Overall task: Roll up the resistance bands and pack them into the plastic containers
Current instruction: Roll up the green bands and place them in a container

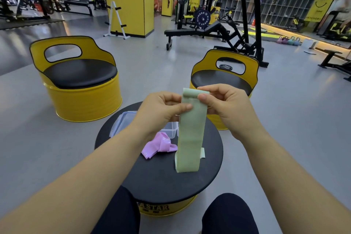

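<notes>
A pale green resistance band (190,135) hangs upright above the round black table (163,182), its lower end folded on the tabletop. My left hand (161,108) pinches its upper left edge between thumb and fingers. My right hand (222,104) pinches the top right, where the band's end curls over. A crumpled pink band (159,145) lies on the table under my left wrist. Behind it stands a clear plastic container (171,129), partly hidden by my left arm, with its clear lid (123,121) lying to the left.
Two yellow barrel chairs with black seats stand beyond the table, one at the left (79,81) and one at the right (224,74). My knees (228,214) sit close to the table's near edge. Weight benches and racks fill the gym behind.
</notes>
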